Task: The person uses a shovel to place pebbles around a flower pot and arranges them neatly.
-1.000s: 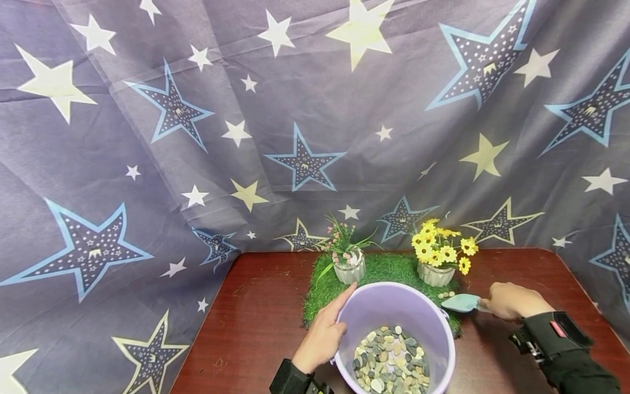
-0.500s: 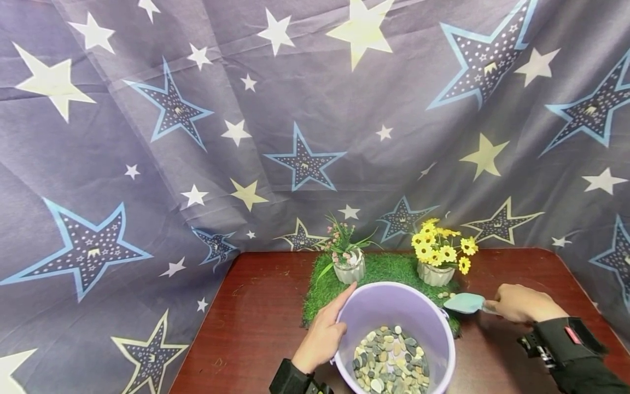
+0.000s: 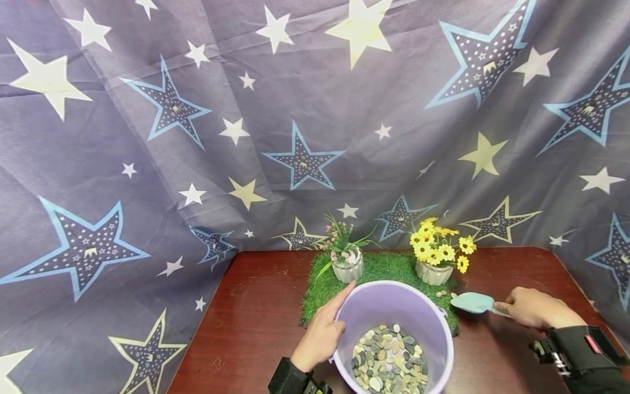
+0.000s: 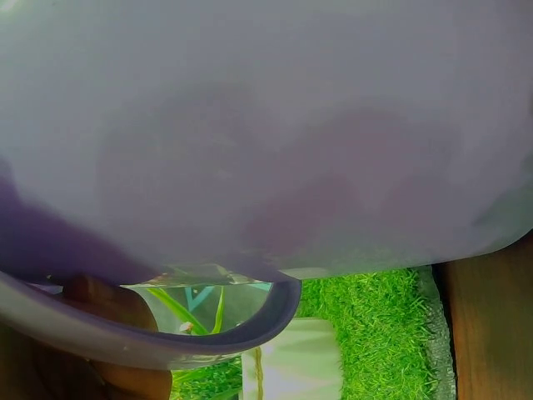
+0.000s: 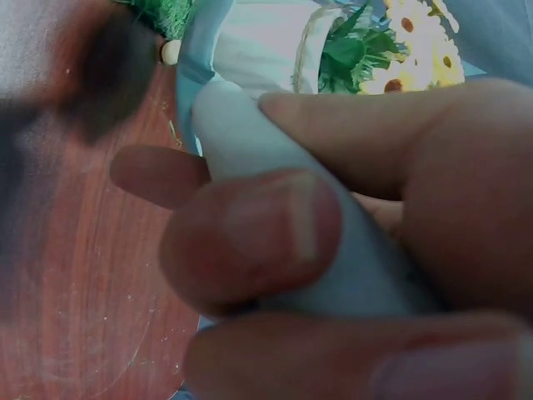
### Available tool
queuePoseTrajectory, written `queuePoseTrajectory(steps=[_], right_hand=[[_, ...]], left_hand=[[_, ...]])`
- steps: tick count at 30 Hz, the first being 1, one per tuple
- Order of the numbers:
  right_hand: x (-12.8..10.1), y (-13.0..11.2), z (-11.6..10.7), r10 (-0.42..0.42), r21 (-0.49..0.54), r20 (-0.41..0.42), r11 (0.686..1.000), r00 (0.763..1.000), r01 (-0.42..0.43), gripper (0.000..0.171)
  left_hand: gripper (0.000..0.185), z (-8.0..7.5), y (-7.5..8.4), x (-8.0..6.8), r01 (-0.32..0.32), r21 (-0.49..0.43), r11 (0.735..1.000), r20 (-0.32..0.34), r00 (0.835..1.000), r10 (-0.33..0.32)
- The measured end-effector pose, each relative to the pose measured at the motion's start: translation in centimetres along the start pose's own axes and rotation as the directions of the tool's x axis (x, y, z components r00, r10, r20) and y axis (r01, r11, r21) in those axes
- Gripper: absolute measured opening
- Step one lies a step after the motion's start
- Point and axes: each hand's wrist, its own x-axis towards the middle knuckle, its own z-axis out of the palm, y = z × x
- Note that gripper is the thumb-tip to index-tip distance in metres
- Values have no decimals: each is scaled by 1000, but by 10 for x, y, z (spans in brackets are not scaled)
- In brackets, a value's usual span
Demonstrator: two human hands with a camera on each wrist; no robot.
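Observation:
A purple bucket (image 3: 394, 290) stands at the front of the table, with many grey, tan and white pebbles (image 3: 389, 361) in its bottom. My left hand (image 3: 320, 334) grips the bucket at the left side of its rim, index finger stretched along the edge. The bucket's outer wall (image 4: 275, 150) fills most of the left wrist view. My right hand (image 3: 538, 309) holds a light blue trowel (image 3: 472, 302) by its pale handle (image 5: 275, 158). The trowel's tip points left, close to a few small pebbles (image 3: 445, 294) at the right end of the green turf mat (image 3: 384, 265).
On the mat stand two ribbed white pots, one with pink flowers (image 3: 348, 268) and one with yellow flowers (image 3: 434, 272). Below them is a reddish-brown wooden table (image 3: 256, 317). A star-patterned grey cloth (image 3: 413, 142) hangs behind and at the sides.
My right hand has drawn the trowel to the right, away from the bucket, and more of the small pebbles show past its tip. My left hand stays on the bucket.

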Motion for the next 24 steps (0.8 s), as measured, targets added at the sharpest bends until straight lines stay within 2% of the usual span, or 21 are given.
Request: queuePoseTrajectory(steps=[4, 8, 14, 20, 24], right_hand=[[-5, 1, -6, -18, 10, -15, 1000, 1000, 18, 43], [-17, -6, -23, -43, 4, -46, 999, 998, 43, 41], [-39, -50, -45, -72, -59, -179, 996, 981, 63, 40], [-55, -116, -38, -210, -147, -306, 974, 929, 172, 26], [-49, -157, -21, -344, -275, -315, 925, 885, 262, 27]], left_hand=[[89, 1, 1, 0, 2, -9, 1000, 9, 1000, -2], [89, 1, 1, 0, 9, -12, 1000, 17, 1000, -9], [90, 0, -1, 0, 20, -21, 1000, 13, 1000, -20], [90, 0, -1, 0, 18, -8, 1000, 7, 1000, -18], [88, 1, 0, 0, 6, 0, 1000, -3, 1000, -6]])
